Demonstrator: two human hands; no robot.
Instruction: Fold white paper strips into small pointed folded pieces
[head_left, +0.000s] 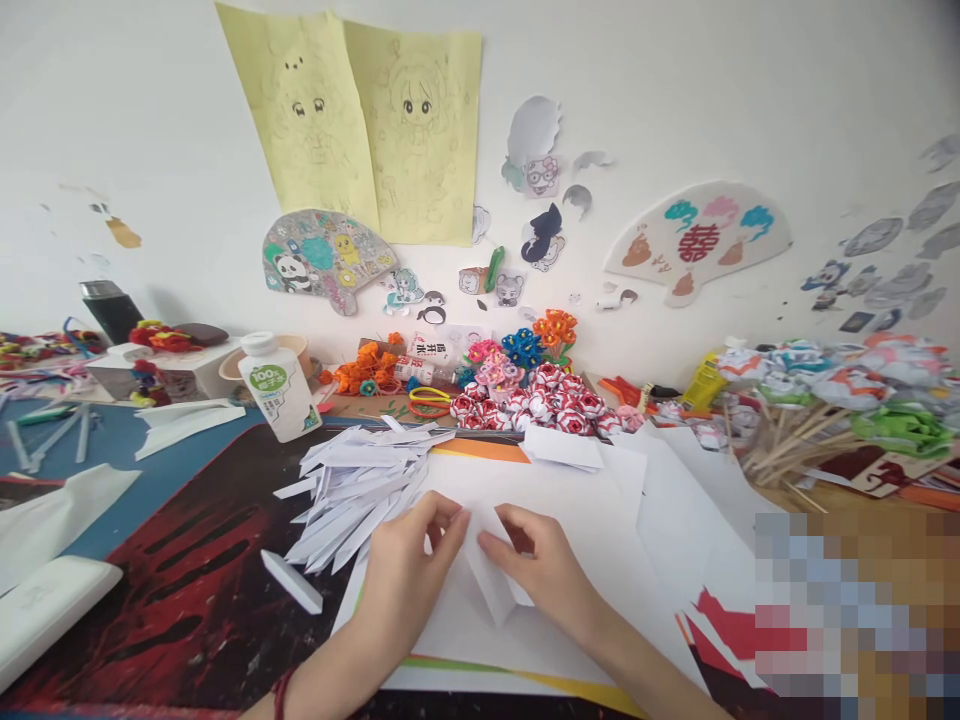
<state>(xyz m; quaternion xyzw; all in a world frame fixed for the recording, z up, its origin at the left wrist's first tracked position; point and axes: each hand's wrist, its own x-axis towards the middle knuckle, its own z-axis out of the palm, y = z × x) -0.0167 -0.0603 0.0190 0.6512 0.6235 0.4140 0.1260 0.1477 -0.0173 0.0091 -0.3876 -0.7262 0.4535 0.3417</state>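
Note:
Between my two hands is a small folded piece of white paper [489,580], held above a stack of white sheets [600,500]. My left hand [420,550] pinches its left edge between thumb and fingers. On the opposite edge, the thumb and fingers of my right hand [536,555] are also closed. A pile of folded white paper strips [367,490] lies just beyond my left hand, with one separate strip [292,582] nearer me. Some folded white paper [564,448] rests at the far edge of the stack.
A white bottle [280,388] stands behind the strip pile. Red-and-white paper flowers [559,400] line the back, with more on sticks [795,435] at right. A white case [52,610] lies at left. Red paper scraps [724,635] are at lower right. Paper fans [697,240] hang on the wall.

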